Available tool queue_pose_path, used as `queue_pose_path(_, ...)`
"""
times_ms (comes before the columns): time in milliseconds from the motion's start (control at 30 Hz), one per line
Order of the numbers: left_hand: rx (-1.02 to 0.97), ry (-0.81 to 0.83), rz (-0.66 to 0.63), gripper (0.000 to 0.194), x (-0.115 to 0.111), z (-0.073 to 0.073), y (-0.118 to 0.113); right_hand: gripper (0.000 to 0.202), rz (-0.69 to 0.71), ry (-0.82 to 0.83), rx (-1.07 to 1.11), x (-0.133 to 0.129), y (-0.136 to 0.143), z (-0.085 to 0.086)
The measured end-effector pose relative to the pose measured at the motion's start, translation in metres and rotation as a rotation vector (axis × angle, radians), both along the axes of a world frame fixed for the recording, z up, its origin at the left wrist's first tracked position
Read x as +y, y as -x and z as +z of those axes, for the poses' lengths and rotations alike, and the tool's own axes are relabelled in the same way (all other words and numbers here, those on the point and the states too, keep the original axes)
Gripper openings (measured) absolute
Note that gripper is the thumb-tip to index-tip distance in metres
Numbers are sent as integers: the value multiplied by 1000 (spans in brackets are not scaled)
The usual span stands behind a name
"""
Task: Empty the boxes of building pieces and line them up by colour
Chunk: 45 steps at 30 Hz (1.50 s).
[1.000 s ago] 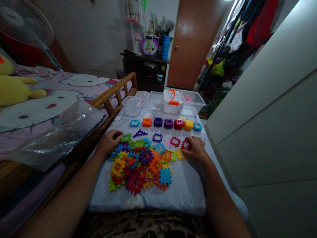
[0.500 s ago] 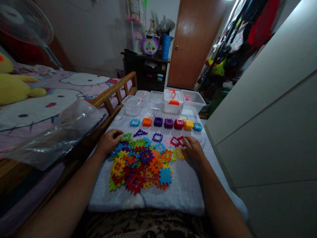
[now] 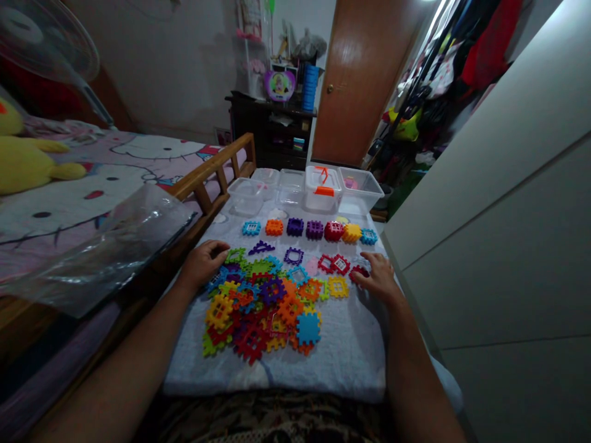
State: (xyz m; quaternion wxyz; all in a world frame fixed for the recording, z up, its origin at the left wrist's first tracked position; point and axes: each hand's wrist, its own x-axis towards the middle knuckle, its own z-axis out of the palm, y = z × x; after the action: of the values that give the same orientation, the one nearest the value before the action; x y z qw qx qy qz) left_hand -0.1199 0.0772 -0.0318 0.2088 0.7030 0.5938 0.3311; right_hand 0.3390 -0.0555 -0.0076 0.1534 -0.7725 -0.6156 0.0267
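A heap of colourful notched plastic pieces (image 3: 272,295) covers the middle of the cloth-covered table. My left hand (image 3: 205,263) rests at the heap's upper left edge, fingers curled beside a green piece (image 3: 235,255); whether it grips anything is hidden. My right hand (image 3: 379,275) is at the right with its fingers apart, thumb touching a dark red piece (image 3: 358,274) lying on the cloth. Just left of that lie a red square with a white grid (image 3: 340,264) and a yellow square (image 3: 338,287). A purple triangle (image 3: 261,247) and a purple frame (image 3: 294,255) lie above the heap.
Sorted stacks, including orange (image 3: 274,227) and yellow (image 3: 351,232) ones, form a row behind the heap. Clear plastic tubs (image 3: 247,195) and a lidded box with an orange handle (image 3: 323,191) stand at the far end. A wooden bed rail (image 3: 203,175) runs along the left.
My right hand has moved right, away from the red grid square, and its fingers have spread. The dark red piece now shows by its thumb. My left hand has stayed in place.
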Motion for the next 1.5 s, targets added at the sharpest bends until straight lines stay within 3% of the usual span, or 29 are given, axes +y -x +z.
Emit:
queue_pose_path(100, 9, 4, 0, 35, -1, 1, 0, 62, 31, 95, -7, -5, 1, -1)
queue_pose_path(233, 21, 12, -8, 36, -2, 3, -1, 60, 51, 45, 131, -3, 4, 2)
queue_pose_path(433, 32, 9, -11, 37, -1, 5, -1, 37, 42, -38, 471, -4, 9, 15)
queue_pose_path(733, 30, 18, -10, 37, -1, 4, 0, 38, -18, -150, 462, 4, 5, 4)
queue_pose_path(900, 28, 17, -11, 39, 0, 1, 1, 41, -8, -156, 193, 6, -1, -8)
queue_pose_path(1067, 24, 12, -3, 38, -1, 2, 0, 53, -32, -35, 8, 2, -4, -16)
queue_pose_path(1167, 19, 16, -1, 38, -1, 3, -1, 52, -28, -21, 38, 2, -4, -15)
queue_pose_path(1267, 9, 20, -10, 38, -1, 3, -1, 51, -16, -112, 151, 4, -2, -11)
queue_pose_path(1400, 10, 18, -12, 37, -1, 3, -1, 49, 99, -278, 333, 11, 10, -8)
queue_pose_path(1500, 10, 25, 2, 38, -1, 3, -2, 48, 174, -282, 324, 20, 24, -11)
